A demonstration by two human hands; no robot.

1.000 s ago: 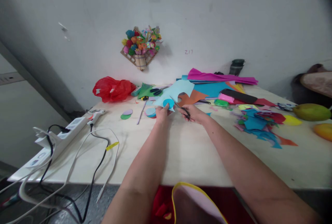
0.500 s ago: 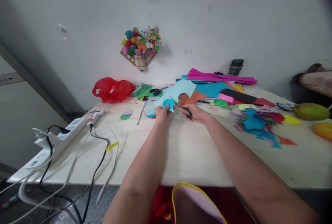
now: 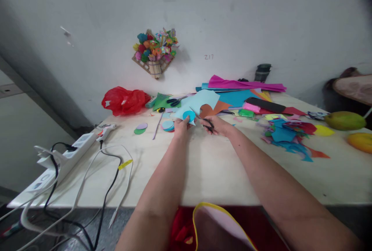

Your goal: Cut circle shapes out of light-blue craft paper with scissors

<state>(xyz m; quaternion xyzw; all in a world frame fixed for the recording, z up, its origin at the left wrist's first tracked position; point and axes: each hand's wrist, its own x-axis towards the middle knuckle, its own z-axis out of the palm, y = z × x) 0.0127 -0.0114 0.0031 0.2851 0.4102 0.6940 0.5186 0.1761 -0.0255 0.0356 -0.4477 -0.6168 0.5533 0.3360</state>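
My left hand [image 3: 181, 125] pinches a light blue sheet [image 3: 200, 100] together with a darker blue paper circle [image 3: 188, 117] lying on it. My right hand [image 3: 216, 125] grips black-handled scissors [image 3: 208, 123], whose blades point up and left beside the circle. A rounded notch shows in the sheet's right part, above my right hand. Just left of my left hand lies a stack of light blue circles [image 3: 167, 125]. Farther left are a lilac and a green circle [image 3: 140, 128].
A red plastic bag [image 3: 124, 100] and a second pair of scissors [image 3: 173, 102] lie toward the back. Paper scraps [image 3: 286, 134] are heaped at right near a mango [image 3: 344, 120]. A power strip [image 3: 71, 158] with cables runs along the left.
The view has shifted slightly, so things at the right appear a little more to the left and higher. Both hands keep nearly the same pose and hold.
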